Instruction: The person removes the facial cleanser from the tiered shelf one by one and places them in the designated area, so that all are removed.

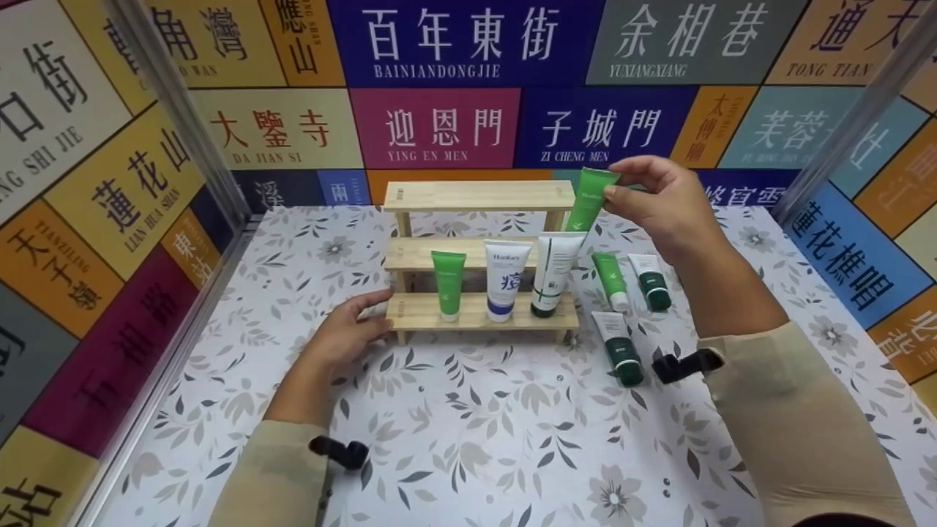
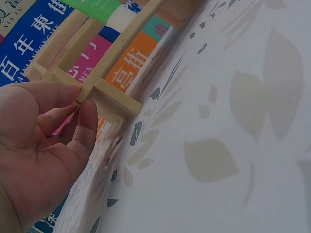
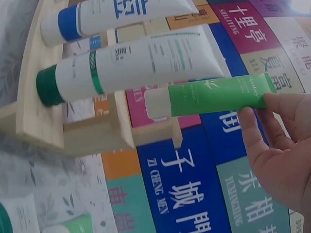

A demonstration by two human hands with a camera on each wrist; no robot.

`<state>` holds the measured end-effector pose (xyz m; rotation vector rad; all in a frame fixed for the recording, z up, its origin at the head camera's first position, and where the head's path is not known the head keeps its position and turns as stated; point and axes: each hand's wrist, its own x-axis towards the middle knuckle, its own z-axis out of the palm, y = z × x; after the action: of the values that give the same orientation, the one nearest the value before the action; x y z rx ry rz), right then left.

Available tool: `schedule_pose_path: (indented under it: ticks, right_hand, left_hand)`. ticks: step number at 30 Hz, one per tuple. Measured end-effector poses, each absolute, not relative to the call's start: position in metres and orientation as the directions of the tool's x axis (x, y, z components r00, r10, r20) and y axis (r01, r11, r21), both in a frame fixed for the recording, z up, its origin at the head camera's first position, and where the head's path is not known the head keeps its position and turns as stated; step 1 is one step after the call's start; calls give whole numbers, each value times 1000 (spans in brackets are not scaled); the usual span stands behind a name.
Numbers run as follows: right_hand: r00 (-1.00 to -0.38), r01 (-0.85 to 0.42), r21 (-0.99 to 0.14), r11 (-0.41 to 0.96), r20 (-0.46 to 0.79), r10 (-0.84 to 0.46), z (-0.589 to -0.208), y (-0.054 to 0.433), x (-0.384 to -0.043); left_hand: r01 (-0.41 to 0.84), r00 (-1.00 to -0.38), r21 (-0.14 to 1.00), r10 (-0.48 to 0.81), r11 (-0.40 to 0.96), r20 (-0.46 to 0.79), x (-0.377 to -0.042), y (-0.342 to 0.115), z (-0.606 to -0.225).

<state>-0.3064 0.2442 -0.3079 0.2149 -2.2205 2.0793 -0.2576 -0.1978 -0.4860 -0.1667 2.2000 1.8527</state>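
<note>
My right hand (image 1: 666, 205) pinches a green squeeze tube (image 1: 591, 196) by its flat crimped end, beside the right end of the wooden tiered shelf (image 1: 479, 196). The white cap of this tube (image 3: 214, 95) points down, level with the upper tiers, as the right wrist view shows. With thumb and fingers, my left hand (image 1: 350, 331) grips the left end of the lowest tier. On that tier stand a green tube (image 1: 449, 287), a white tube with a blue cap (image 1: 506, 274) and a white tube with a dark green cap (image 1: 558, 271), all cap down.
Right of the shelf, another green tube (image 1: 610, 280) and two white tubes with dark green bodies, one farther back (image 1: 651, 284) and one nearer (image 1: 619, 350), lie on the leaf-patterned tabletop (image 1: 454, 424). Panels with printed Chinese signs (image 1: 443, 128) enclose the back and sides.
</note>
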Motion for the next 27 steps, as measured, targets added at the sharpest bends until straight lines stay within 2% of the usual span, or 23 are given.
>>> schedule_pose_path:
  ticks: [11,21,27]
  right_hand:
    - [-990,-134,-989,56,135,27,-333,292,-290]
    - [-990,-142,-985,-99,141,12,-371,327,-281]
    - [-985,-173,-970,-169,171,24,-389,339,-274]
  left_hand:
    - [-269,-956,944,68,189,-286,-258,-198,-487]
    - [-292,-949,935,58,200,-309,-258,-197,-486]
    - [-256,-960,940,59,226,-275,-258,-198,-486]
